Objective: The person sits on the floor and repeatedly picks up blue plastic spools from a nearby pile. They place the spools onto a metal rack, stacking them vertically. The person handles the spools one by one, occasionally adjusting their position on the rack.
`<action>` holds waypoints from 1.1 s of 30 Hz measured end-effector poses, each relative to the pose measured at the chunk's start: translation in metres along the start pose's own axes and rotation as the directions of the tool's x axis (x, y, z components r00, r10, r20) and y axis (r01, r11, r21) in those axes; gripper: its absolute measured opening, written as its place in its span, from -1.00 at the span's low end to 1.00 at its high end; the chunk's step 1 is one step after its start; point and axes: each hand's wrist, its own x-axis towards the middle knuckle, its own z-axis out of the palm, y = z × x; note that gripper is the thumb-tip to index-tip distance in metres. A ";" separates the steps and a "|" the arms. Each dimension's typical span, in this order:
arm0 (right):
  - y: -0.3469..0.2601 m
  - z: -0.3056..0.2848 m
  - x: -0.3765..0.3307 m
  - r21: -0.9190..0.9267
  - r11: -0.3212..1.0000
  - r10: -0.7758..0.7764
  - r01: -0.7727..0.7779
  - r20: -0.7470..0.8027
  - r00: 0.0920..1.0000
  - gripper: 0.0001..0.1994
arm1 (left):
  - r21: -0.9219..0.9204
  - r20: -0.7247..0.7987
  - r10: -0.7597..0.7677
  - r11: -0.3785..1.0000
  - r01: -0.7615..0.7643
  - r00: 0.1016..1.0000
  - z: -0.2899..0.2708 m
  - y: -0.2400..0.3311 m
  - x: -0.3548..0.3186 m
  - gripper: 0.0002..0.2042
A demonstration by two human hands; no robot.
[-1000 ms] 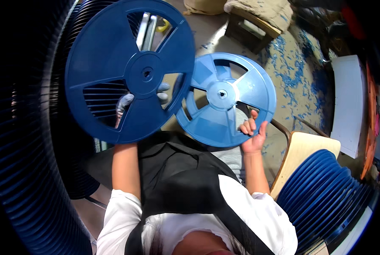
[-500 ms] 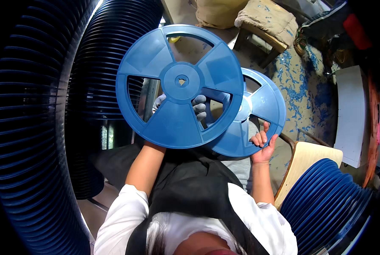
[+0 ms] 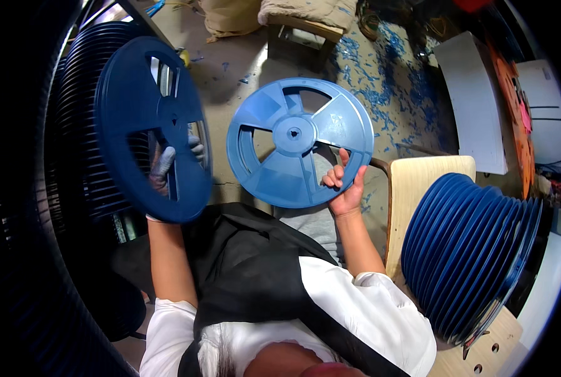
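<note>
Left of the wooden chair [image 3: 430,182], and near it, the right hand [image 3: 348,193] holds a light blue reel [image 3: 274,179]; its fingers are half curled at an opening in the reel and its thumb is at the outer edge, so the rim sits in the grasp; farther left of the chair, the left hand [image 3: 161,171], in a grey-tipped glove, has hold of a dark blue reel [image 3: 126,100]; its thumb and fingers show through openings on either side of a spoke, bent around it, while the palm is mostly hidden; this reel is tilted, and the two reels are apart; a stack of blue reels [image 3: 462,251] lies on its side on the chair; well left of the chair, behind the dark blue reel, is a long row of reels [image 3: 89,69]; beyond the chair and to its left, a cloth [image 3: 309,12] covers a stool [image 3: 293,22]; blue scraps [image 3: 375,94] litter the floor beyond the chair; a white box [image 3: 472,94] also stands beyond it.
</note>
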 end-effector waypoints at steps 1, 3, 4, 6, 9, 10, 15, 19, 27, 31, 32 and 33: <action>0.000 -0.002 0.000 -0.012 1.000 -0.010 0.010 -0.005 1.000 -0.28 | 0.144 -0.029 0.053 0.988 -0.048 0.998 -0.003 -0.002 0.002 -0.49; -0.001 0.006 -0.004 -0.045 0.999 -0.025 0.022 -0.070 0.997 -0.28 | 0.348 -0.100 0.131 0.933 -0.088 0.986 0.002 -0.006 0.008 -0.53; -0.004 -0.003 -0.007 -0.023 1.000 -0.001 0.001 0.011 1.000 -0.27 | 0.348 -0.106 0.080 0.937 -0.038 0.991 -0.004 -0.014 0.011 -0.50; -0.002 0.003 -0.010 -0.084 0.996 -0.007 0.004 -0.031 1.000 -0.29 | 0.352 -0.124 0.037 0.936 0.009 0.992 -0.005 -0.028 0.019 -0.39; -0.004 0.002 -0.012 -0.127 0.992 0.028 -0.027 0.001 1.000 -0.28 | 0.627 0.010 0.125 0.772 -0.104 0.992 0.010 -0.070 0.042 -0.28; -0.001 0.010 -0.012 -0.147 0.988 0.039 -0.042 -0.025 0.999 -0.27 | 0.798 0.033 0.130 0.594 -0.104 0.991 0.017 -0.088 0.051 -0.24; 0.009 0.029 -0.014 -0.238 0.970 0.058 -0.052 0.021 0.998 -0.26 | 0.973 -0.073 -0.115 -0.225 0.046 0.991 0.090 -0.135 0.059 -0.05; 0.008 0.028 -0.018 -0.231 0.972 0.054 -0.051 0.007 0.999 -0.23 | 0.977 -0.139 -0.120 -0.181 0.116 0.983 0.105 -0.129 0.065 -0.05; 0.003 0.008 -0.011 -0.165 0.986 -0.048 0.033 -0.090 0.995 -0.40 | 0.579 0.062 -0.098 0.814 0.044 0.993 0.022 -0.082 0.077 -0.26; -0.007 -0.002 -0.008 -0.024 0.995 -0.097 0.095 -0.136 0.986 -0.40 | 0.034 0.133 -0.110 0.994 0.106 0.985 0.030 -0.013 0.032 -0.55; -0.009 0.004 -0.007 -0.025 0.993 -0.117 0.114 -0.161 0.980 -0.40 | -0.020 0.162 -0.083 0.996 0.087 0.983 0.017 -0.010 0.028 -0.49; -0.012 0.010 -0.009 -0.029 0.991 -0.137 0.134 -0.193 0.972 -0.39 | -0.130 0.153 -0.110 0.983 0.130 0.982 0.012 -0.007 0.022 -0.46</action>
